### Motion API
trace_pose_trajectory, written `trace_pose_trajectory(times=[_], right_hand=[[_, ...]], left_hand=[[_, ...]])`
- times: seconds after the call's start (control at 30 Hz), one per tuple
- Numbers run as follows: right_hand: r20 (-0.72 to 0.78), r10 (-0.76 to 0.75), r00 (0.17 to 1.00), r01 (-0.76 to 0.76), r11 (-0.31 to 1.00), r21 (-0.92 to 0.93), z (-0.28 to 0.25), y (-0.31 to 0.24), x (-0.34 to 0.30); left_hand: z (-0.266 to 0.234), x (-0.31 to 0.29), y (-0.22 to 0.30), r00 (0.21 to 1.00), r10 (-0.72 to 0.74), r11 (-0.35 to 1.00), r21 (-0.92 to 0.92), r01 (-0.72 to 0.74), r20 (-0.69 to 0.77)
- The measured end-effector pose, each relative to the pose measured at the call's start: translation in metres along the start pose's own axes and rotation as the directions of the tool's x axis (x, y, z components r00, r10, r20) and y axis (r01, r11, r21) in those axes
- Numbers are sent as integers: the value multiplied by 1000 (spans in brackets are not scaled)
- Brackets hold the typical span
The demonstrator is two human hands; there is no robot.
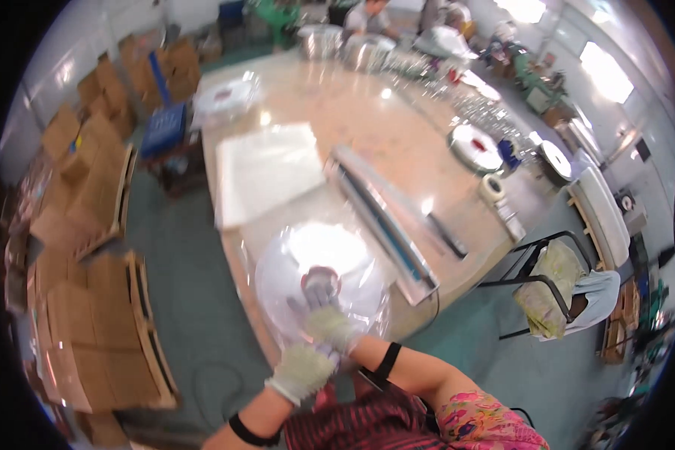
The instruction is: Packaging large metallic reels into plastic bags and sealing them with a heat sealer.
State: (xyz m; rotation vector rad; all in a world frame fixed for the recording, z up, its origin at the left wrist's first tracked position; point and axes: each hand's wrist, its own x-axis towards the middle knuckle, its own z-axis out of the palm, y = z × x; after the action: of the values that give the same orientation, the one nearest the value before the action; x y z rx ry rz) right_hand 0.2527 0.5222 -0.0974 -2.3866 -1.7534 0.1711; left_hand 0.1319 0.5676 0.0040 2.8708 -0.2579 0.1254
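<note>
At the table's near edge lies a wide round white reel [277, 281] with a small red-rimmed centre. A clear plastic bag [384, 311] covers it and spreads past its edge, shiny and creased. Over the middle of the reel rests my right hand [328, 319], in a pale glove with grey fingers, the fingers stretched out and the thumb apart. Just below it, at the near side of the reel, my left hand [301, 371] in a similar glove is closed on the bag's edge. Its fingertips are blurred and partly hidden beside my right wrist.
A long bar-shaped heat sealer [382, 225] lies right of the reel, with a dark-handled tool [448, 236] beyond. White sheets [270, 174] are stacked behind. Tape rolls [493, 187] and wrapped reels [475, 148] sit rightward. A chair [551, 281] stands right; cardboard [97, 330] stands left.
</note>
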Motion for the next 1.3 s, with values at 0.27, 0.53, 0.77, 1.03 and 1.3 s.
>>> trace_pose_trajectory(times=[0.27, 0.53, 0.77, 1.03, 1.3], right_hand=[[78, -186, 979, 165, 962, 217, -78, 54, 1], [-70, -20, 997, 33, 983, 180, -43, 29, 8], [49, -19, 999, 10, 982, 188, -59, 19, -34], [104, -138, 985, 114, 972, 207, -101, 47, -11], [222, -333, 916, 233, 894, 382, -85, 51, -23]], left_hand=[[98, -73, -38, 649, -753, 248, -960, 128, -108], [263, -106, 59, 202, -935, -264, -951, 158, 293], [242, -103, 40, 356, -930, -56, -991, 120, 96], [40, -7, 73, 236, -847, -528, -806, -266, 477], [-20, -38, 6, 547, -831, -161, -895, -415, -104]])
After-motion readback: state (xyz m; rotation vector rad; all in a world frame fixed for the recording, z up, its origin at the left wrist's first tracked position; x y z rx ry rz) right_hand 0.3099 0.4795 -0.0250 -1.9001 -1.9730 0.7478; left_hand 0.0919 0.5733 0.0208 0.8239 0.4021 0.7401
